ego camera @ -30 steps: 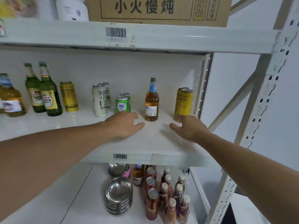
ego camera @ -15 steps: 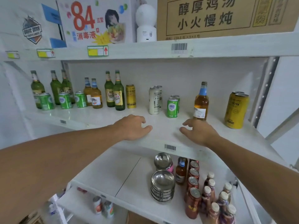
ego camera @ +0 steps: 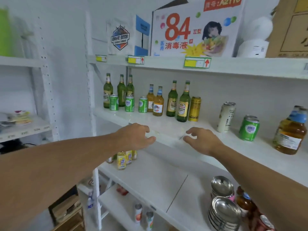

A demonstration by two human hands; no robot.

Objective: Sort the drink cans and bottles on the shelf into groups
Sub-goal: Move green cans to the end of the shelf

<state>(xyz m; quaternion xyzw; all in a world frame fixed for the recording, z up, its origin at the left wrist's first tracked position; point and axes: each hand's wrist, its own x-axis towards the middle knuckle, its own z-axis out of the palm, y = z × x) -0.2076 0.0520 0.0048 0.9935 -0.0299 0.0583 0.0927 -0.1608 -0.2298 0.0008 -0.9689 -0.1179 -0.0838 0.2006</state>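
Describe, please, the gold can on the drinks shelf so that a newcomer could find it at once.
Look at the middle shelf, under the big "84" box. Right of the two tall green bottles stands the gold can: the only gold one there; the other cans are green or white.

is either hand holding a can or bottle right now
No, nothing is held. The left hand and right hand hover empty at the shelf front edge.

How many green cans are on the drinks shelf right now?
4 clearly visible: three at the left among the bottles, one at the right, with what looks like another can partly hidden directly behind it.
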